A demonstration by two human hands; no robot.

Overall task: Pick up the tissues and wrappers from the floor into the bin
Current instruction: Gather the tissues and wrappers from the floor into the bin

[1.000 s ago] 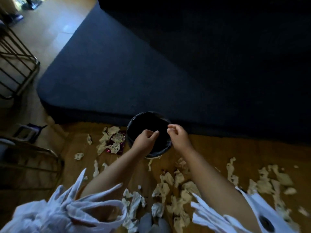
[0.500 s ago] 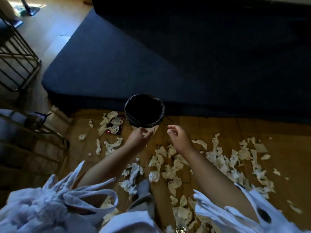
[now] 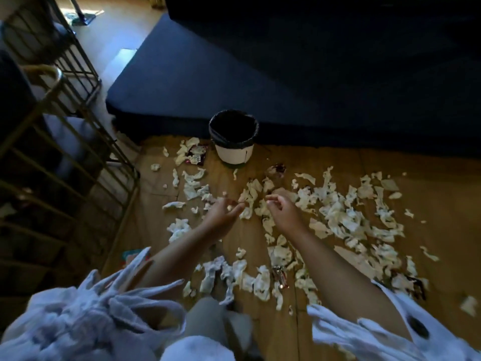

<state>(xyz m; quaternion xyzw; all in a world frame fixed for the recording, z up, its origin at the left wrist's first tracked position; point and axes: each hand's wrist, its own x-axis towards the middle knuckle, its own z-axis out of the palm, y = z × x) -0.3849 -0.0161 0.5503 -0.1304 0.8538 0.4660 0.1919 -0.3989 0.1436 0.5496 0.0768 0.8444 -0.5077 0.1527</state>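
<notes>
left grip (image 3: 225,212): blurred, could not tell if holding anything | right grip (image 3: 282,213): loosely curled, apparently empty | both low over tissues (image 3: 335,212) for gathering | bin (image 3: 234,155) stood near, within reach

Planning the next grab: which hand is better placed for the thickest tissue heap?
Probably right. The right hand hangs beside the heap; the left hand is farther off, over sparser scraps.
</notes>
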